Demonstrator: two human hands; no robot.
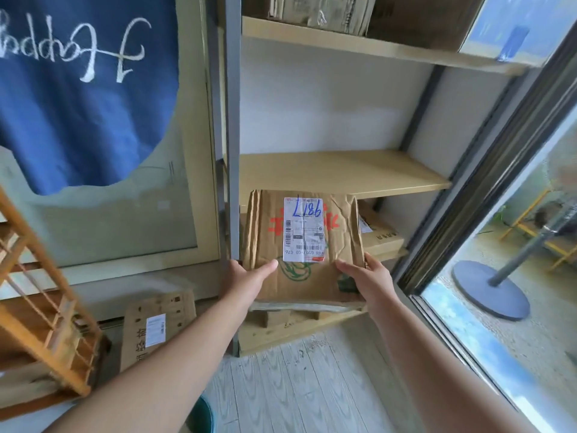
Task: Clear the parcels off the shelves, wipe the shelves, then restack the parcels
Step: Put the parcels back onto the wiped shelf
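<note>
Bare wooden shelf (340, 171) behind, both hands (249, 278) gripping creased labelled parcel (299, 245), another parcel (156, 329) on floor.

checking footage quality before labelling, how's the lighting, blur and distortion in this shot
Head view: daylight from the glass door on the right lights the scene evenly; wide-angle lens bows the shelf post and door frame; the box held by the left hand and right hand is sharp, its label readable; corners go soft, especially the top shelf parcels.
</note>
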